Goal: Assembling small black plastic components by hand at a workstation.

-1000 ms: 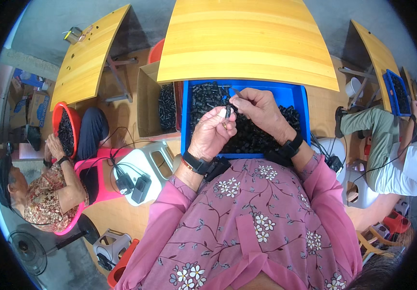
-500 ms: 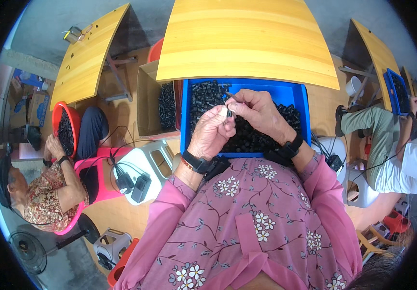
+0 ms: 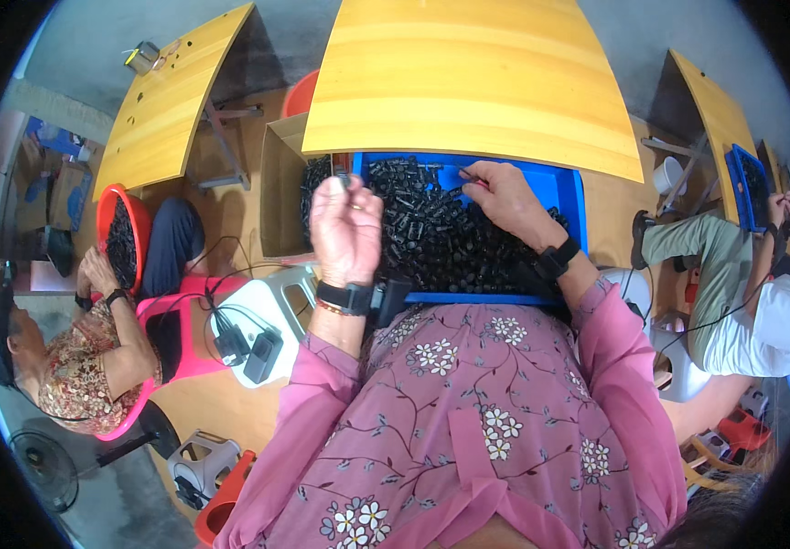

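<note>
My left hand (image 3: 347, 229) is raised at the left edge of a blue bin (image 3: 584, 206), beside a cardboard box (image 3: 278, 197). Its fingertips pinch a small black part (image 3: 343, 179), mostly covered by the fingers. Over the bin's far right half, my right hand (image 3: 512, 203) is closed on a thin, small tool (image 3: 465, 173) with a bit of red showing; its exact kind cannot be made out. Below both hands, many small black plastic parts (image 3: 445, 242) fill the bin, and similar black parts lie in the cardboard box.
A yellow wooden table (image 3: 468, 82) overhangs the bin's far edge. At left, a person works over a red basin (image 3: 143, 240) of black parts; at right, another person is by a blue tray (image 3: 744, 188). A white stool (image 3: 262, 302) with cables and black devices stands left.
My hands were together above the bin and have separated. The left moved left toward the cardboard box with the black part; the right moved slightly right with the thin tool.
</note>
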The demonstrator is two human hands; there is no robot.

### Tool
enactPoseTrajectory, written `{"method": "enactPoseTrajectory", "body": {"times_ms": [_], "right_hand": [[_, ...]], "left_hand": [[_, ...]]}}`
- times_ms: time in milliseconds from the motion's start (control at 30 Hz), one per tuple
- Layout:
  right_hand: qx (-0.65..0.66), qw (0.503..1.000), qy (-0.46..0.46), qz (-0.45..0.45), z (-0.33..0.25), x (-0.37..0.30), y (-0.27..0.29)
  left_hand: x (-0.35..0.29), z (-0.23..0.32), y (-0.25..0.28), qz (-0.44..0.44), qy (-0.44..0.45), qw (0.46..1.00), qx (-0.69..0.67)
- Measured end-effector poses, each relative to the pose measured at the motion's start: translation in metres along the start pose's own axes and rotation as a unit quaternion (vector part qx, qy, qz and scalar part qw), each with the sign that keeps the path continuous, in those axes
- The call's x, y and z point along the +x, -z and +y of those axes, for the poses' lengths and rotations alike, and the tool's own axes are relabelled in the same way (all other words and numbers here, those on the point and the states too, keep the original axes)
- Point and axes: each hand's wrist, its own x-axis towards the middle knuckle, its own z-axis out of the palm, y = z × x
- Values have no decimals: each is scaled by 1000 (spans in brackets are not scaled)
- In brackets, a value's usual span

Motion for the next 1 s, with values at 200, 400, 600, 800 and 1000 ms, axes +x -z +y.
{"method": "enactPoseTrajectory", "body": {"times_ms": [200, 400, 600, 800, 1000], "right_hand": [[-171, 978, 109, -46, 5, 17, -16], [-214, 970, 86, -70, 11, 32, -35], [-150, 982, 98, -63, 9, 38, -40], [-117, 986, 31, -110, 8, 39, -34], [-7, 993, 39, -109, -5, 17, -20]], "left_hand": [[19, 29, 45, 142, -88, 986, -18], [29, 31, 63, 247, -108, 963, 2], [26, 29, 45, 301, -173, 936, 62], [16, 20, 20, 215, -192, 949, 129], [1, -1, -2, 10, -109, 975, 195]]}}
